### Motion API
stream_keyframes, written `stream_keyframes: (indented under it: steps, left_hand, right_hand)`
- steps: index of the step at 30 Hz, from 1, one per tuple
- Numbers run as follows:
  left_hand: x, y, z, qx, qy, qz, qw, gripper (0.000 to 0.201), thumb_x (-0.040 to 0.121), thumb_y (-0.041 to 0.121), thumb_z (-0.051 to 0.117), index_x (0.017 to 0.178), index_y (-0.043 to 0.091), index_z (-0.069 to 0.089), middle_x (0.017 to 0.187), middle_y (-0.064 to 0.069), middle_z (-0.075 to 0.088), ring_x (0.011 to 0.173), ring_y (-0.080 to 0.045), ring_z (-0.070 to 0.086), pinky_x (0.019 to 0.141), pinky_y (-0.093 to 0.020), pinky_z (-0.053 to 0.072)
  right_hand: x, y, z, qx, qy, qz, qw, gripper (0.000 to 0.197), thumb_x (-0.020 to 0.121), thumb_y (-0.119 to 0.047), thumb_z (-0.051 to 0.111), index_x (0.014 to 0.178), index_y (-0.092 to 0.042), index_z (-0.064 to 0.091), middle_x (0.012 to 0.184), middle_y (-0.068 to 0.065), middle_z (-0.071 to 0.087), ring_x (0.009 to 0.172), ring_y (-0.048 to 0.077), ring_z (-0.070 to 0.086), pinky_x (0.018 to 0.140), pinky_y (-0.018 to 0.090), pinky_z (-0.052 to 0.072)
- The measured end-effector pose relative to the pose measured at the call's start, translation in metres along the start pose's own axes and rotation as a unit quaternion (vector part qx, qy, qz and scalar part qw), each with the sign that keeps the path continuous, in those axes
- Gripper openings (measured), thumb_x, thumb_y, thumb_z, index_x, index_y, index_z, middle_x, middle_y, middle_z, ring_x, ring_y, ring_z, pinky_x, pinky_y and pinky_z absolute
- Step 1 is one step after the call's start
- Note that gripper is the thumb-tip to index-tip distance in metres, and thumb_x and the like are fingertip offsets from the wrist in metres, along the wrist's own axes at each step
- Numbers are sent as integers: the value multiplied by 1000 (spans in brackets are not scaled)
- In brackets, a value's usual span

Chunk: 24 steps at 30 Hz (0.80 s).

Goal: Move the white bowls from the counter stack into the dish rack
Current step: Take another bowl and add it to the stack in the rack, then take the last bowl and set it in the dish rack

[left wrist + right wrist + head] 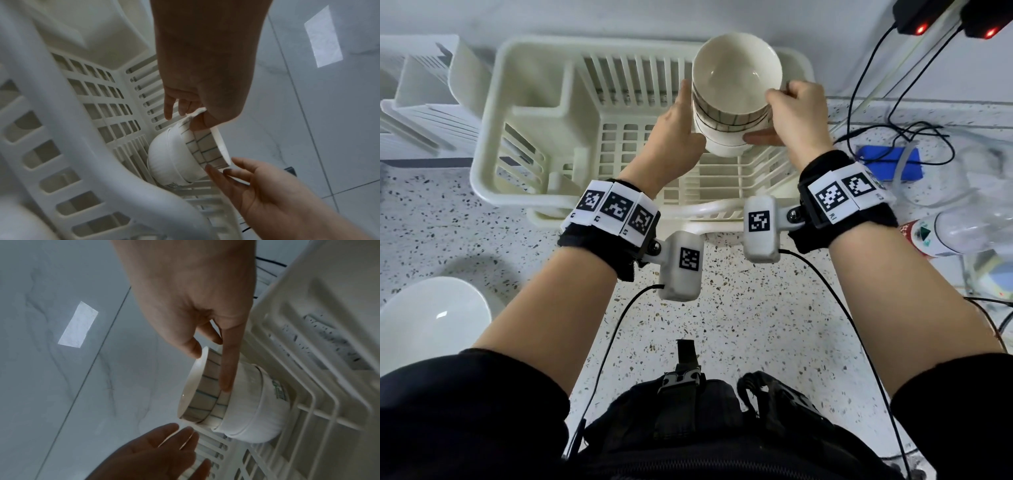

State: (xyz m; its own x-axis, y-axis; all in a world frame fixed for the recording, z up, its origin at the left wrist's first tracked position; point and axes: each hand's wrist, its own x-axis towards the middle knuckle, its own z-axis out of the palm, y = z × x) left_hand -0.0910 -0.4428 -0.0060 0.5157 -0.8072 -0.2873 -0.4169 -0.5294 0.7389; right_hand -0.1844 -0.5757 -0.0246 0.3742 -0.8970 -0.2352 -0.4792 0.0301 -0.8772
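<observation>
A stack of white bowls (736, 78), the upper ones with dark stripes, lies tilted on its side in the right part of the cream dish rack (493, 137), mouth facing up towards me. My right hand (791, 113) grips the stack, thumb on the top rim and a finger laid along the side (226, 378). On the stack's left side my left hand (681, 126) touches it with straight fingers (236, 178). In the wrist views the bottom bowl (164, 162) rests on the rack's ribs (308, 415). Another white bowl (431, 322) sits on the counter at the lower left.
A white plastic organiser (421, 102) stands left of the rack. To the right lie black cables (893, 133), a blue block (890, 162), a clear plastic bottle (945, 233) and clear containers. The speckled counter (739, 325) runs in front of the rack.
</observation>
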Motion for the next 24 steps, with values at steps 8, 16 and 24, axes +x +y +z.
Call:
stream_keyframes:
  steps: [8, 16, 24]
  left_hand:
    - [-74, -7, -15, -16, 86, 6, 996, 64, 84, -6, 39, 143, 10, 23, 152, -10, 29, 122, -11, 46, 86, -2, 32]
    - [-169, -62, -38, -90, 157, 1, 983, 54, 78, -9, 43, 128, 11, 51, 139, -7, 50, 129, -16, 43, 109, -27, 35]
    - [-256, -174, -97, -90, 201, -68, 973, 45, 83, -3, 44, 122, 14, 56, 130, 0, 57, 122, -10, 47, 103, -20, 34]
  right_hand:
    - [-100, -18, -6, 87, 26, -42, 995, 23, 86, -16, 53, 104, -6, 64, 96, 2, 66, 72, 34, 73, 68, 47, 61]
    - [-213, -22, 55, 89, -54, -141, 985, 14, 91, -3, 54, 93, -4, 68, 90, 18, 73, 72, 30, 72, 66, 42, 62]
    - [-298, -10, 177, 20, -121, -123, 985, 16, 88, -7, 59, 102, -4, 68, 98, 13, 73, 83, 26, 72, 77, 45, 61]
